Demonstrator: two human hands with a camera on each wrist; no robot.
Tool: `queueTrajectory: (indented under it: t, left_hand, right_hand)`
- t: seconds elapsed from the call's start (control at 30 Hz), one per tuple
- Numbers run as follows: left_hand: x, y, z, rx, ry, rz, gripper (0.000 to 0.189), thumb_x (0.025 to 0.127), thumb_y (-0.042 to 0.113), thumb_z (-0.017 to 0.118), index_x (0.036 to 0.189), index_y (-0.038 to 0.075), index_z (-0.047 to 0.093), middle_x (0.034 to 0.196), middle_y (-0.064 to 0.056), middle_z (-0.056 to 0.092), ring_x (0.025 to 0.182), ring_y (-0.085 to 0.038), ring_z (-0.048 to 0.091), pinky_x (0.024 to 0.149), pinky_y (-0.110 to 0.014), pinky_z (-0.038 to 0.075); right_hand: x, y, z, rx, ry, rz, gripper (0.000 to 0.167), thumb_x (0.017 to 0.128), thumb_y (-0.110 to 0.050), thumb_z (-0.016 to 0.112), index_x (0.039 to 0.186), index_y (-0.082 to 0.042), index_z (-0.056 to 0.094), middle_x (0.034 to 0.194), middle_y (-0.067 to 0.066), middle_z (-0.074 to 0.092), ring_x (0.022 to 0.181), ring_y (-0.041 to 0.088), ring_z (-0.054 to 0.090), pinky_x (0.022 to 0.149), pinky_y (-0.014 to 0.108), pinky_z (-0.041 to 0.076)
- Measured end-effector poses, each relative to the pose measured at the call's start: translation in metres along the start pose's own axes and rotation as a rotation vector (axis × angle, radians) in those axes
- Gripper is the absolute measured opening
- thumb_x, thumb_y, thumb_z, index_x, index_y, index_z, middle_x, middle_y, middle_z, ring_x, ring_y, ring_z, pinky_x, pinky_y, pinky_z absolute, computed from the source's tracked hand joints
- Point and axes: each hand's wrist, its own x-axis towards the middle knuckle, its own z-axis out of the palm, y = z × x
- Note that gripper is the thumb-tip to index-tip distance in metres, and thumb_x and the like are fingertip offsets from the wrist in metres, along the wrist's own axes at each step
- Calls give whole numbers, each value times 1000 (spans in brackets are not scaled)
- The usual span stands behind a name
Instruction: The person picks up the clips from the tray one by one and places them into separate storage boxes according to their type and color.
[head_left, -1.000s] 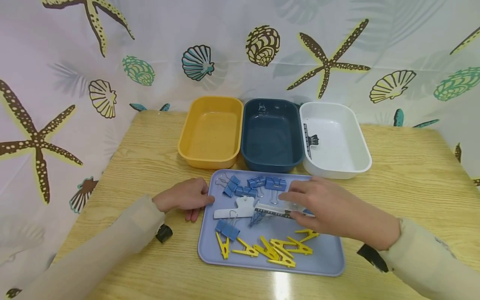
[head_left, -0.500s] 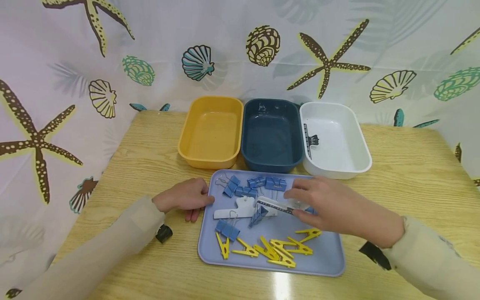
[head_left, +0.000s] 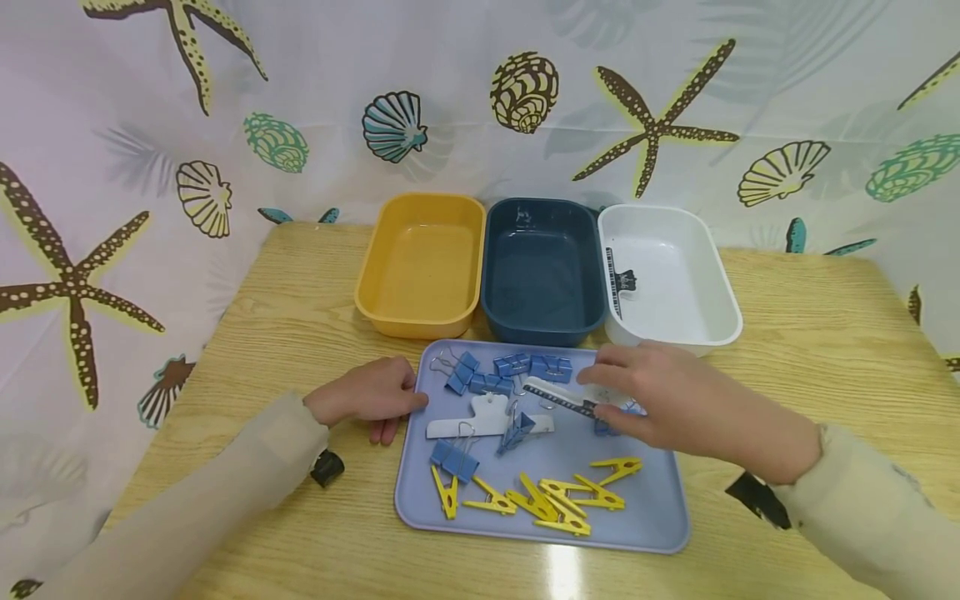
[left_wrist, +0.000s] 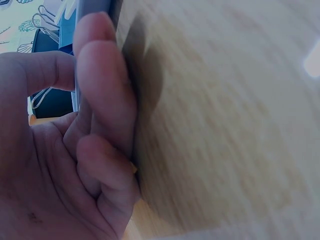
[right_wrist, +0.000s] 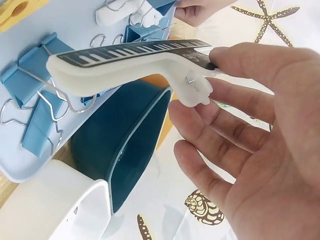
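My right hand [head_left: 660, 400] pinches a white bag clip [head_left: 558, 398] with a black piano-key strip, raised over the lavender tray [head_left: 645, 525]. In the right wrist view, thumb and fingers hold the clip [right_wrist: 125, 65] by its handle end. Another white clip [head_left: 489, 417] lies flat on the tray, with a blue binder clip [head_left: 516, 433] over its right half. At the tray's left rim, my left hand [head_left: 371, 390] holds the edge, thumb on the rim and fingers below. More blue binder clips [head_left: 455, 459] and several yellow clothespins [head_left: 566, 502] lie on the tray.
Behind the tray stand a yellow bin [head_left: 420, 321], a dark blue bin [head_left: 540, 333] and a white bin [head_left: 720, 325] in a row. Inside the white bin rests a piano-key clip [head_left: 624, 281]. A patterned cloth [head_left: 465, 50] hangs behind the wooden table [head_left: 300, 292].
My right hand has lifted the white clip off the other clips and moved it slightly back and right, uncovering the blue binder clip beneath. My left hand stays put.
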Motion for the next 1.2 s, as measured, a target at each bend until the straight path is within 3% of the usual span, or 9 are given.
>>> queueTrajectory:
  t: [0.23,0.5,1.2]
  left_hand:
    - [-1,0,0,10,1,-2,39,94,28,53,64,5,61,47,-7,62,35,-16,57,38,-21,35]
    - [0,-1,0,15,-3,-3,38,95,28,53,64,6,61,48,-7,63,35,-16,57,38,-21,35]
    - [3,-3,0,7,-5,-6,38,95,29,53,65,6,62,49,-7,63,36,-17,58,38,-22,36]
  right_hand:
    - [-1,4,-2,15,-3,33,30,82,-23,75,110,-15,70,100,-2,66,78,9,61,68,27,53]
    - [-2,9,-12,18,62,64,30,83,-21,74,112,-16,70,98,-3,65,72,6,58,63,25,50]
    - [-5,26,-10,24,137,70,26,85,-18,72,110,-14,69,93,-4,64,73,5,56,62,25,50]
